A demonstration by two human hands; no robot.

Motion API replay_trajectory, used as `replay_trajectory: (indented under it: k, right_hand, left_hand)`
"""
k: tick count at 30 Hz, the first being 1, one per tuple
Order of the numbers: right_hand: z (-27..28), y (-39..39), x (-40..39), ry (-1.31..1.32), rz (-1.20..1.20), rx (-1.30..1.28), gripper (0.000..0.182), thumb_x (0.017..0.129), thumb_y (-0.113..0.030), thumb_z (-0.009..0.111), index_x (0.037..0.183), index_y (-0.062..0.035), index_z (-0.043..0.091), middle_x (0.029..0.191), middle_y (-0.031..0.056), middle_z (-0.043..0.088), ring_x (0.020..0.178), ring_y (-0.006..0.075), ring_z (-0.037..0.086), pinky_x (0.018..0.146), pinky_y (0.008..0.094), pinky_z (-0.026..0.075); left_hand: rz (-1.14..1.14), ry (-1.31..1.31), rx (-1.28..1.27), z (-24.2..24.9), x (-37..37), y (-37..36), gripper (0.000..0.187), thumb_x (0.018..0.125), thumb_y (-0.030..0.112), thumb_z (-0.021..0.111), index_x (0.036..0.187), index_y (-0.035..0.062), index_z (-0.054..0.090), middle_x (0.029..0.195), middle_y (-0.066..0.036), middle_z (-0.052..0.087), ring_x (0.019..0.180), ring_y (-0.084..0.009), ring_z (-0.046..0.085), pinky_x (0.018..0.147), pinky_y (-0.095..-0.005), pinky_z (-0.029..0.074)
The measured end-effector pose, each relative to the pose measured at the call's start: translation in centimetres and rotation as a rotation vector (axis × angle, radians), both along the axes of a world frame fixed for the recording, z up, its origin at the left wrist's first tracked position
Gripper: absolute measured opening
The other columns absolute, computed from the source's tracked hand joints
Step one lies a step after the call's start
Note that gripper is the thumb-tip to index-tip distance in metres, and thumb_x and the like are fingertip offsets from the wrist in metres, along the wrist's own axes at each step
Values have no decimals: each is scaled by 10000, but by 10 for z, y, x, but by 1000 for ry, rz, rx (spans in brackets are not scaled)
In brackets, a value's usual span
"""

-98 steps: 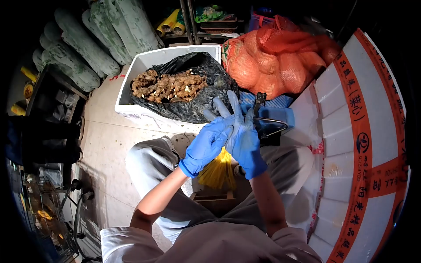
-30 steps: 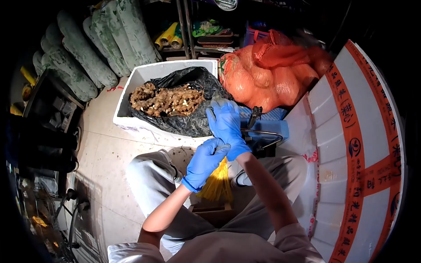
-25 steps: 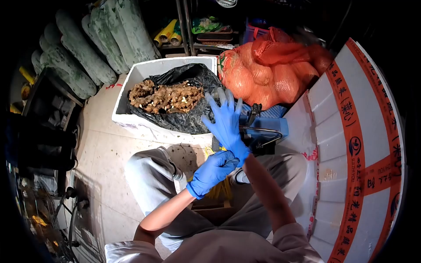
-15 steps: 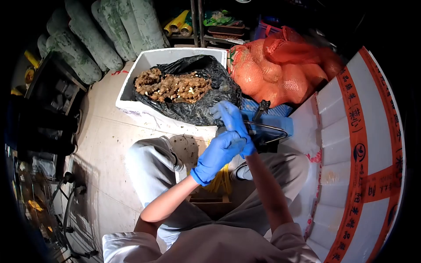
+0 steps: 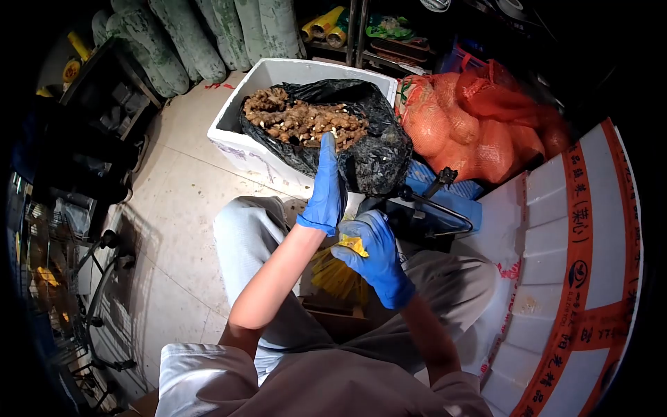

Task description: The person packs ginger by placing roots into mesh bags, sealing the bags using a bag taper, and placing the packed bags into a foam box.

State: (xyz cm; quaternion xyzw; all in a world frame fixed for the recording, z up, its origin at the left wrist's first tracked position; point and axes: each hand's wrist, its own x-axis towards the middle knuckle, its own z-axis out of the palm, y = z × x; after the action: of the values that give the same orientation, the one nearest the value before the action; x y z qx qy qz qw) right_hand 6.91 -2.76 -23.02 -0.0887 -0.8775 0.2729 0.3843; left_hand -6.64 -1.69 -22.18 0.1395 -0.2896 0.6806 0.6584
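My left hand [image 5: 326,191], in a blue glove, points forward with its fingers straight and flat; it holds nothing visible. Beside it on the right, my right hand [image 5: 379,257], gloved in the same blue, has its fingers curled in. A small yellow thing [image 5: 353,244] shows at those fingers; what it is I cannot make out. Ahead of both hands, lumpy brown ginger [image 5: 306,124] lies in a black plastic bag [image 5: 379,156] inside a white foam box [image 5: 243,148]. Yellow strips [image 5: 337,274] lie between my legs, beneath the hands, over a brown box [image 5: 333,314].
Orange net sacks [image 5: 465,128] of round produce stand behind right, with a blue container [image 5: 458,208] holding a metal handle before them. White foam boxes with red tape [image 5: 577,229] line the right. Wax gourds [image 5: 184,38] lean at the back; a wire rack [image 5: 48,264] stands left.
My hands were together, the left one gripping at the right wrist and glove. They have come apart; the left has straightened forward and the right has drawn back and curled. The view has shifted.
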Motion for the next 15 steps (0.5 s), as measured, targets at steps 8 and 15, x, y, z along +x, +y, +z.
replay_trajectory:
  k: [8, 15]
  right_hand:
    - [-6, -4, -24, 41, 78, 116, 201, 667, -21, 612, 821, 5, 486, 757, 138, 477, 704, 310, 469, 615, 370, 399]
    - [-31, -42, -20, 71, 218, 72, 188, 688, 29, 578, 844, 51, 474, 794, 192, 459, 727, 364, 448, 658, 400, 394]
  left_hand:
    - [509, 501, -835, 4, 12, -7, 541, 843, 444, 425, 1229, 68, 374, 1202, -131, 437, 1067, -233, 469, 893, -360, 406]
    - [173, 744, -715, -59, -12, -12, 717, 813, 587, 301, 1312, 76, 234, 1342, -74, 265, 1164, -212, 355, 923, -420, 320]
